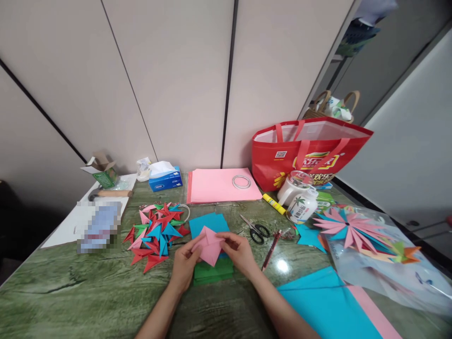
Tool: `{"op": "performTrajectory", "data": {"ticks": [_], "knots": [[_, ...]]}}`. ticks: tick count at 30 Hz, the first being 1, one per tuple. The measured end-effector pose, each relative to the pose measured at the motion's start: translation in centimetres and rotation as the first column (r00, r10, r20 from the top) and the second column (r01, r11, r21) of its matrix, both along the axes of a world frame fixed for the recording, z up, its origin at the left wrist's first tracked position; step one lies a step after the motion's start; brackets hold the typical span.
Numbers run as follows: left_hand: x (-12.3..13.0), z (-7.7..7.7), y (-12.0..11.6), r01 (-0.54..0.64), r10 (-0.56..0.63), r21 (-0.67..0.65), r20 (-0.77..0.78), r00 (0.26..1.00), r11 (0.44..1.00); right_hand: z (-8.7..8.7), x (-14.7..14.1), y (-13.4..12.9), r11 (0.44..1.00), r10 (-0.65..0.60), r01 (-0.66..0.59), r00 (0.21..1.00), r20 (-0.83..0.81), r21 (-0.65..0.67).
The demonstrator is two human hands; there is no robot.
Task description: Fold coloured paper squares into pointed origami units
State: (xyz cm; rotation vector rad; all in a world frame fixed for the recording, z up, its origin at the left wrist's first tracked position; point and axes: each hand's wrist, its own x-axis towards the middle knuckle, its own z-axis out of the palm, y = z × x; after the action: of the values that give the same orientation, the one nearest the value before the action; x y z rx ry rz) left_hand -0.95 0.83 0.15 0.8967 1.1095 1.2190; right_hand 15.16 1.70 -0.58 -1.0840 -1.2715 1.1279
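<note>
A folded piece of pink paper (211,252) is held up between both hands, creased into a small diamond shape. My left hand (186,263) pinches its left edge, thumb on top. On the other side, my right hand (237,252) grips its right corner between thumb and fingers. Beneath the hands lie blue paper squares (208,221) and green paper squares (213,274) in a stack. To the left is a heap of folded paper stars (158,235) in red, blue, pink and green. Black-handled scissors (257,230) lie right of the stack.
Pink sheets (219,186) carry metal rings (241,182) at the back, beside a blue tissue box (165,179). At right stand a red bag (268,160), a white jar (302,205), a yellow glue stick (274,204) and a pen (271,250). Large blue paper (325,306) lies front right.
</note>
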Motion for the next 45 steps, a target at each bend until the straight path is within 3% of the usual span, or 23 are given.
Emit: {"op": "performTrajectory", "data": {"ticks": [5, 11, 16, 20, 23, 26, 32, 37, 40, 45], "knots": [[0.0, -0.2, 0.0, 0.110, -0.110, 0.017, 0.028, 0.994, 0.994, 0.0, 0.6, 0.1, 1.000, -0.007, 0.007, 1.000, 0.003, 0.008], [-0.1, 0.6, 0.0, 0.111, -0.111, 0.009, 0.168, 0.980, 0.994, -0.3, 0.8, 0.1, 0.996, -0.011, 0.012, 1.000, -0.017, 0.087], [-0.3, 1.0, -0.2, 0.212, -0.212, 0.002, 0.070, 0.975, 0.977, -0.3, 0.7, 0.0, 0.996, -0.026, 0.029, 0.999, -0.038, 0.090], [-0.3, 0.6, -0.2, 0.221, -0.219, 0.093, -0.027, 0.975, 0.971, -0.1, 0.8, -0.1, 0.999, 0.005, -0.002, 0.998, -0.067, 0.050], [-0.4, 0.7, -0.3, 0.293, -0.278, 0.129, -0.125, 0.952, 0.947, 0.1, 1.0, -0.1, 0.996, 0.030, -0.033, 0.999, 0.036, 0.082], [-0.2, 1.0, -0.6, 0.365, -0.354, 0.093, -0.117, 0.928, 0.926, 0.5, 1.1, -0.2, 0.987, 0.013, -0.031, 0.993, 0.116, 0.156], [0.2, 1.1, -0.6, 0.240, -0.243, 0.069, 0.046, 0.969, 0.968, 0.8, 0.8, -0.7, 0.988, -0.035, 0.009, 0.986, 0.165, 0.155], [0.1, 1.3, -0.4, 0.119, -0.131, 0.115, 0.098, 0.987, 0.986, 0.4, 0.1, -0.8, 0.991, 0.136, -0.136, 0.990, -0.027, 0.005], [0.1, 1.4, -0.5, 0.105, -0.117, 0.108, 0.106, 0.987, 0.989, 0.3, -0.1, -0.7, 0.988, 0.147, -0.153, 0.982, -0.120, -0.036], [0.2, 1.4, -0.6, 0.085, -0.096, 0.084, 0.136, 0.986, 0.993, 0.9, 0.0, -1.0, 0.994, 0.091, -0.093, 0.995, 0.045, 0.053]]}}
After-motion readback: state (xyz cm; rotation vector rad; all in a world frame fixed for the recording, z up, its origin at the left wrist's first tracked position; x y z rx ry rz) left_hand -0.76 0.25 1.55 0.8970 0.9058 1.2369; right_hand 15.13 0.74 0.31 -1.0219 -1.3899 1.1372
